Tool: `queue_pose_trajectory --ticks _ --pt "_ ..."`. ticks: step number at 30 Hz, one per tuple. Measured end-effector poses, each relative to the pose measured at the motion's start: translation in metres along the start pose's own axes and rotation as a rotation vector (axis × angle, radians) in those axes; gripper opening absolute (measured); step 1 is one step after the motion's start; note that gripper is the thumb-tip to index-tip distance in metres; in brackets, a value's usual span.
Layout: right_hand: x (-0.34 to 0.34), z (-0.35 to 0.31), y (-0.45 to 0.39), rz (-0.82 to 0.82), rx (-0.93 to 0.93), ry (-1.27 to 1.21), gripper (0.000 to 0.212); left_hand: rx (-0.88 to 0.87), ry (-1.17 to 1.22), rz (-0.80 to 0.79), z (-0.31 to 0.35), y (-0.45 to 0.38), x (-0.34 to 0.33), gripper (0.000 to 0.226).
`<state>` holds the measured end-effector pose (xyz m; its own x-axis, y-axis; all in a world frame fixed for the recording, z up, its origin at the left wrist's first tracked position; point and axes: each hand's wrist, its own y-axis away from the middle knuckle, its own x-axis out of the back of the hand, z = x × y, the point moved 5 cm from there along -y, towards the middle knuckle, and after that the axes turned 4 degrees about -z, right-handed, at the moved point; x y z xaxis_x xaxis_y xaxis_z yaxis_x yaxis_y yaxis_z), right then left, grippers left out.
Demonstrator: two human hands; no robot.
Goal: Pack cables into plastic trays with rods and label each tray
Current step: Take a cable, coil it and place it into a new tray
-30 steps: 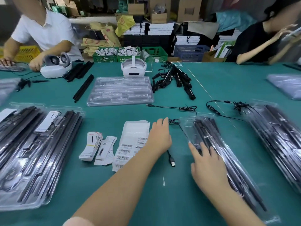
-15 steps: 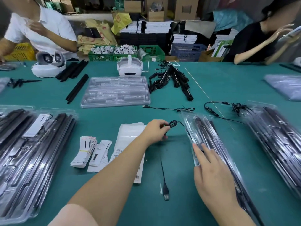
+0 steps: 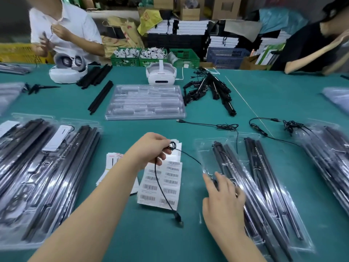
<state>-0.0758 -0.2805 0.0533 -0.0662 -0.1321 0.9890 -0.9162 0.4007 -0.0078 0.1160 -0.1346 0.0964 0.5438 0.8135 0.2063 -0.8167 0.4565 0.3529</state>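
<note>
Trays of rods (image 3: pixel 47 176) already packed are lying at the table's left, and the left hand (image 3: pixel 151 148) is pinching the coiled part of a black cable (image 3: pixel 159 183) above the barcode label sheet (image 3: pixel 162 183), its plug dangling. Rightward, the right hand (image 3: pixel 223 201) is resting open-fingered on the tray (image 3: pixel 264 186) being filled; laying the cable in looks next, then labelling.

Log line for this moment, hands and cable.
left hand: pinches coiled cable, lifted | right hand: rests on tray of rods | barcode labels: on table, unused
</note>
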Motion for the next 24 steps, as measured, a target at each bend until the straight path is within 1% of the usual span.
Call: queue_pose_trajectory --ticks 2,4,5,6,8,10,11,13,14,15,17,18,21,22,24 --pt "-0.009 -0.005 0.000 -0.057 -0.004 0.044 0.065 0.019 -0.069 0.003 -0.015 -0.001 0.007 0.023" --pt "-0.009 -0.010 -0.001 -0.083 -0.013 0.082 0.061 0.032 -0.099 -0.018 -0.028 -0.002 0.010 0.021" --pt "-0.005 -0.013 -0.003 -0.064 -0.010 0.076 0.056 0.032 -0.117 -0.024 -0.034 -0.003 0.012 0.019" --pt "0.001 -0.017 -0.007 -0.003 0.009 0.044 0.050 0.022 -0.146 -0.023 -0.037 -0.003 0.014 0.017" --pt "0.014 -0.029 -0.018 0.164 0.116 -0.028 0.043 -0.016 -0.198 -0.024 -0.041 -0.003 0.020 0.016" --pt "0.025 -0.050 -0.038 0.159 0.253 -0.177 0.043 -0.055 -0.188 -0.057 -0.040 -0.003 0.023 0.017" --pt "0.026 -0.060 -0.051 0.085 0.295 -0.253 0.047 -0.076 -0.167 -0.086 -0.040 -0.002 0.023 0.017" --pt "0.021 -0.079 -0.078 -0.113 0.312 -0.321 0.055 -0.117 -0.104 -0.147 -0.038 0.000 0.022 0.017" --pt "0.018 -0.088 -0.088 -0.183 0.318 -0.319 0.053 -0.136 -0.070 -0.169 -0.038 0.000 0.022 0.018" --pt "0.016 -0.095 -0.096 -0.210 0.333 -0.313 0.045 -0.154 -0.034 -0.175 -0.038 -0.001 0.021 0.017" --pt "0.016 -0.103 -0.106 -0.194 0.340 -0.304 0.028 -0.189 0.052 -0.139 -0.040 -0.002 0.023 0.015" --pt "0.016 -0.104 -0.108 -0.174 0.332 -0.297 0.024 -0.203 0.115 -0.110 -0.042 -0.003 0.024 0.015" --pt "0.017 -0.097 -0.114 -0.101 0.294 -0.344 0.015 -0.223 0.342 -0.050 -0.052 -0.002 0.029 0.020" --pt "0.017 -0.093 -0.116 -0.087 0.281 -0.388 0.013 -0.224 0.373 -0.037 -0.055 -0.003 0.032 0.020" --pt "0.019 -0.088 -0.120 -0.093 0.252 -0.469 0.017 -0.236 0.352 0.007 -0.060 -0.002 0.035 0.013"
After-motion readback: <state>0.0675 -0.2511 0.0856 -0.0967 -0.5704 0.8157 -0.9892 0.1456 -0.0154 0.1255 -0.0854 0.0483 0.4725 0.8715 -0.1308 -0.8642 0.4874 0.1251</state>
